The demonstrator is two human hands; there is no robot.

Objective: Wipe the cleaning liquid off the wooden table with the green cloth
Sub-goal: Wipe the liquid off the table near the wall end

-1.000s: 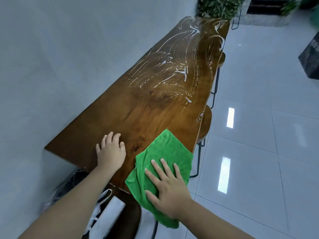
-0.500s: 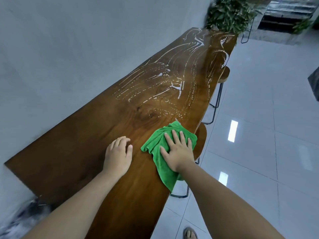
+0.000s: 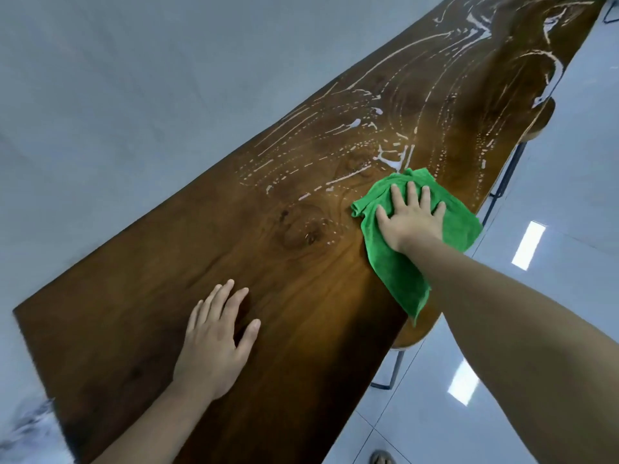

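Wooden table (image 3: pixel 301 296), green cloth (image 3: pixel 402 272) under flat right hand (image 3: pixel 413 221)

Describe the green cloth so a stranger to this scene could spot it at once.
Find the long wooden table along the grey wall, streaked with white cleaning liquid at its far end. Near its floor-side edge, the right hand presses flat on the green cloth. It is the only bright green thing there.

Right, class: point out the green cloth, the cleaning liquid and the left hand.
green cloth (image 3: pixel 398 276): head view, lower fold.
cleaning liquid (image 3: pixel 388 159): head view, white streak beyond the cloth.
left hand (image 3: pixel 214 343): head view, back of hand.
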